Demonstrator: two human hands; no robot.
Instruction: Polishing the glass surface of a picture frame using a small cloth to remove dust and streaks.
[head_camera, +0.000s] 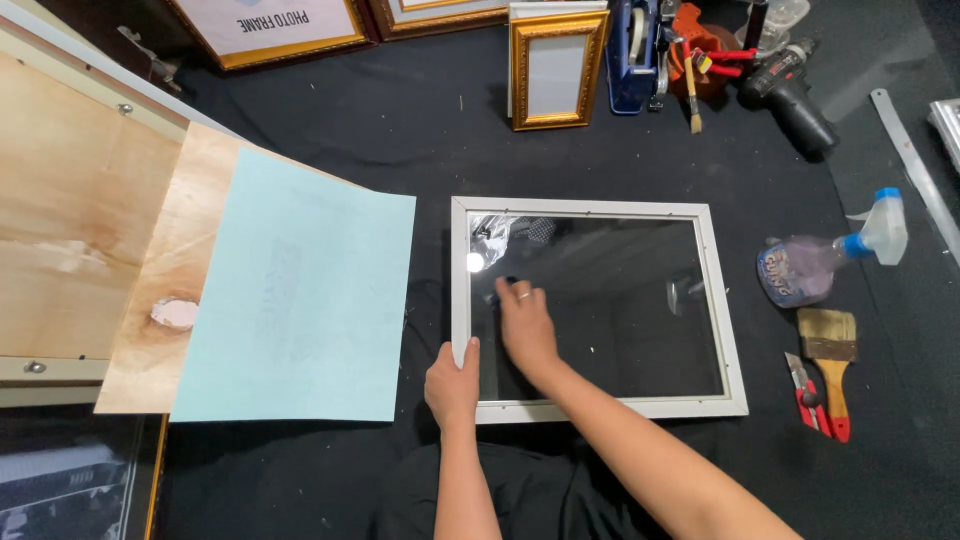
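Note:
A white picture frame (725, 330) with a glass pane (620, 300) lies flat on the black cloth. My left hand (453, 380) rests on the frame's lower left corner, thumb up along the left rail. My right hand (524, 325) reaches over the pane near its left side, fingers pressed down on the glass; a ring shows on one finger. Something small and dark sits under the fingertips, too hidden to name. The glass reflects a lamp and the room.
A pale blue sheet (300, 300) lies on a plywood board (160, 290) at the left. A spray bottle (820, 265), a paintbrush (830, 350) and a red cutter (815, 400) lie to the right. Gold frames (555, 70), a drill (790, 90) and a tape dispenser (632, 50) stand at the back.

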